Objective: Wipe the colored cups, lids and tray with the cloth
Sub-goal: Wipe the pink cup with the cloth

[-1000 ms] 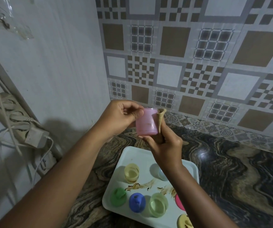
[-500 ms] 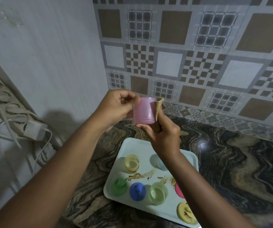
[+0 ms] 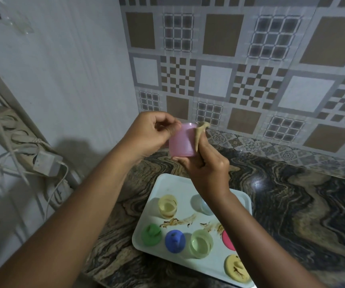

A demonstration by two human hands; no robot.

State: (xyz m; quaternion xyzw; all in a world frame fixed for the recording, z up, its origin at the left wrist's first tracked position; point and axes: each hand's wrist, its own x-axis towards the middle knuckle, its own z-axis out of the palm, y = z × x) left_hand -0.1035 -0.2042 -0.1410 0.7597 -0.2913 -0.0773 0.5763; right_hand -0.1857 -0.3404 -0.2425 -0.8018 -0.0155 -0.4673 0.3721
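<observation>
Left grip (image 3: 150, 134) has its fingers curled, pinching the upper edge of a pink cup (image 3: 183, 142), while the right grip (image 3: 207, 169) is closed around a beige cloth (image 3: 200, 134) and presses it against the cup's right side; the cup is held in the air above the far end of the tray (image 3: 167, 183). Nearest on that pale tray lies a yellow lid (image 3: 235, 269) with brown marks on it, and just beyond it a pink lid (image 3: 227, 240) is partly hidden by the right forearm. To their left stand a light green cup (image 3: 200, 243), a blue lid (image 3: 174, 240) and a green lid (image 3: 152, 234) in a row. Brown smears (image 3: 178, 221) streak the tray's middle. Farther back stand a yellow cup (image 3: 167, 205) and a pale blue cup (image 3: 206, 205), the latter partly behind the right wrist. The tray rests on a dark marbled counter (image 3: 292, 204). Behind the counter rises a tiled wall (image 3: 229, 80) of brown and white squares, and on the left wall hangs a power strip (image 3: 11, 132) with a plugged-in adapter (image 3: 45, 163).
</observation>
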